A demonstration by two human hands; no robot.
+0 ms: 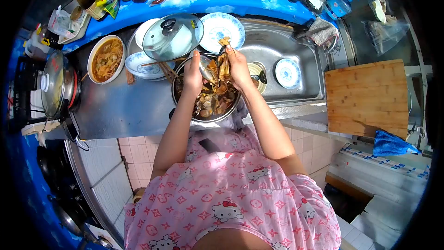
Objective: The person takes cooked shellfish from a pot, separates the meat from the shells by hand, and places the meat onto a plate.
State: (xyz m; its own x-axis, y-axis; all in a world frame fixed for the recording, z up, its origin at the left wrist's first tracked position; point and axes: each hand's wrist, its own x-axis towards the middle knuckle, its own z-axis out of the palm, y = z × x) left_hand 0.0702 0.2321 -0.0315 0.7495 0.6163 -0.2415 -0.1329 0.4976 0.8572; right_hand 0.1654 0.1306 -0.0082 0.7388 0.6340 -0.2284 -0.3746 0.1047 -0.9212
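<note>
A round pot full of cooked mussels stands on the counter in front of me, at the sink's left edge. Over it, my left hand is closed with the thumb up, gripping a pale, shiny mussel shell. My right hand pinches a dark mussel shell beside it. A piece of orange mussel meat shows at the right fingertips, above the blue-patterned plate. Whether the two shells are still joined, I cannot tell.
A glass lid rests on bowls behind the pot, with chopsticks nearby. Left stand a bowl of stew and a lidded pan. The sink holds a small plate. A cutting board lies far right.
</note>
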